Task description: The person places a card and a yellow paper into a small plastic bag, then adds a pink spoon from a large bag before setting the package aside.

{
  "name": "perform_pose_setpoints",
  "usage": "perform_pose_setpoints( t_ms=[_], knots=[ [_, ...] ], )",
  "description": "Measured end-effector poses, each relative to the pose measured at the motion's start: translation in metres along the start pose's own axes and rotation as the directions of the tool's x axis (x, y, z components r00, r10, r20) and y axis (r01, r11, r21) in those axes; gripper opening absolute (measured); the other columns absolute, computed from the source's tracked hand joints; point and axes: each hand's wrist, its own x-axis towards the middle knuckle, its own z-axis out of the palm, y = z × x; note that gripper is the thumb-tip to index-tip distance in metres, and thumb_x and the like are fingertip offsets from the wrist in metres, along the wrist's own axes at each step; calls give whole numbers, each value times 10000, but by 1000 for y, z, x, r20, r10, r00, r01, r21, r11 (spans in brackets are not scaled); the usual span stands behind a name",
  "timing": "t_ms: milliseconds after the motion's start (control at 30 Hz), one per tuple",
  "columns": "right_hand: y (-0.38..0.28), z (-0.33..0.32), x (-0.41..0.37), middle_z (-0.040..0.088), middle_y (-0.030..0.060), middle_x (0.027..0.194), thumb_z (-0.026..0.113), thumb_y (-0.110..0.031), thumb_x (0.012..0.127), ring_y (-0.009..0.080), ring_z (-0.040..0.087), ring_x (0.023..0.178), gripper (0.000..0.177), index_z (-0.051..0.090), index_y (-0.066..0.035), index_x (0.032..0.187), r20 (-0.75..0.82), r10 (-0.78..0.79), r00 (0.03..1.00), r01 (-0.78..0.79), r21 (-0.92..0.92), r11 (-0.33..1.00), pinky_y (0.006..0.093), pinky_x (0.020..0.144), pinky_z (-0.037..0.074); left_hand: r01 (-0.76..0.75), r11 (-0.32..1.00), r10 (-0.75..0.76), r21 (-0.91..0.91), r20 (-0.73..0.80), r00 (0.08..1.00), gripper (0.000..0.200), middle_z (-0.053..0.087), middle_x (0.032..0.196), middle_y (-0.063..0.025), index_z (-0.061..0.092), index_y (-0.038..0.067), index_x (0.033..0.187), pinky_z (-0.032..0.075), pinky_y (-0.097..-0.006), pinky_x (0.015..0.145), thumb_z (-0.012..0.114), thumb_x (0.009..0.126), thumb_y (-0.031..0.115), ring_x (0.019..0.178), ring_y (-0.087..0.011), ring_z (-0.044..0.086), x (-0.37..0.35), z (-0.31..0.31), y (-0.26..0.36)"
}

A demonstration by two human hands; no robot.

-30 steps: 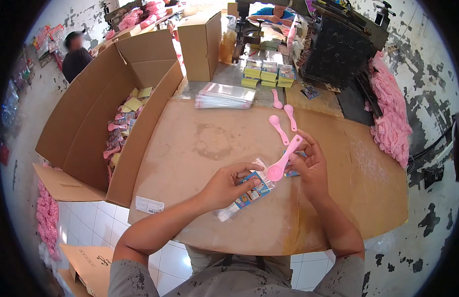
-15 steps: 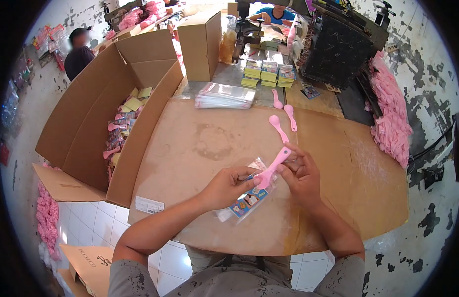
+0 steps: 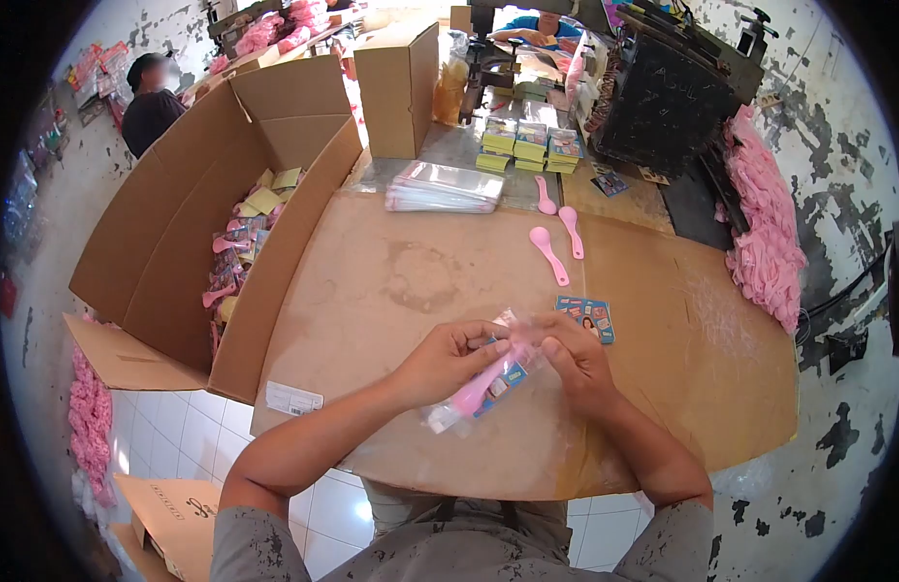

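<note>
A clear plastic bag (image 3: pixel 444 419) lies slanted over the cardboard table top, with a pink spoon (image 3: pixel 476 393) and a blue printed card (image 3: pixel 511 376) inside. The spoon's bowl is at the bag's lower left end. My left hand (image 3: pixel 448 363) is closed on the bag's left side, thumb on top. My right hand (image 3: pixel 577 367) is closed at the bag's upper right end, its fingertips slightly blurred. Just beyond it, another printed card (image 3: pixel 587 316) lies on the table. Farther off lie three loose pink spoons (image 3: pixel 548 254).
A large open carton (image 3: pixel 304 179) with packed spoons stands at left. Clear bags (image 3: pixel 443 187) and card stacks (image 3: pixel 530 144) sit at the back. A black machine (image 3: pixel 663 112) and pink bundles (image 3: pixel 765 233) are at right. Two people are beyond the table.
The spoon has slid down and left into the bag, and my right hand has moved down to the bag's upper end. The card beyond that hand is now visible.
</note>
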Motion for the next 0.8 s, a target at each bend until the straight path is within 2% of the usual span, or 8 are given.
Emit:
perform_pose_setpoints(
  t_ms=[67,200,267,367,567,667,767,800],
  knots=[
    [-1,-5,6,663,145,1303,569,-146,1047,250,628,1200,342,667,-14,1347,94,-141,986,142,-2,990,363,1058,459,72,997,-71,41,-16,997,300,764,1002,-13,666,37,1300,519,-212,681,627,1079,236,805,-24,655,-3,-2,9],
    [4,-10,9,623,154,1385,585,-108,1026,272,615,1233,316,680,-19,1313,48,14,999,-28,297,954,378,1081,446,84,996,-83,-7,24,996,296,763,990,-18,657,39,1311,522,-220,686,626,1078,218,817,-38,662,-3,0,11],
    [-7,-2,12,629,159,1385,623,-79,1000,286,618,1231,289,698,-30,1274,-70,80,994,-49,363,930,387,1083,448,63,997,-62,-38,43,997,293,762,996,-25,651,40,1315,532,-229,703,622,1080,212,828,-44,667,-4,1,11],
    [-20,-3,17,650,142,1353,713,-9,919,280,629,1210,268,722,-39,1185,-29,-199,980,197,-55,979,397,1048,477,31,999,-27,-40,112,993,285,735,977,19,643,48,1325,501,-224,698,614,1084,199,830,-16,613,-8,5,18],
    [-49,-23,17,700,101,1217,782,42,840,273,667,1117,224,742,-50,1040,186,-336,923,365,-151,919,399,956,523,43,993,-15,-107,252,968,291,722,1131,-29,637,52,1333,522,-242,814,639,1070,179,948,-44,640,-11,3,12],
    [-79,-35,20,723,88,1125,781,38,832,278,678,1090,199,746,-67,998,198,-349,916,353,17,936,394,942,525,-176,960,215,-217,170,962,376,660,1340,-103,583,31,1386,502,-356,1057,669,1032,124,1224,-159,635,-11,13,11],
    [-118,-38,19,726,71,1022,778,28,825,251,683,1043,187,751,-84,973,224,-421,879,474,-502,723,400,918,525,-417,835,397,359,131,908,416,594,1453,-106,585,34,1394,448,-389,1130,687,1000,116,1336,-196,571,-16,11,15],
    [-125,-39,17,722,71,993,778,23,825,246,688,998,185,754,-82,976,252,-369,895,445,-578,684,395,885,532,-446,823,415,351,163,895,428,603,1441,-105,586,34,1397,444,-389,1133,690,989,109,1341,-201,567,-18,12,17]
  ],
)
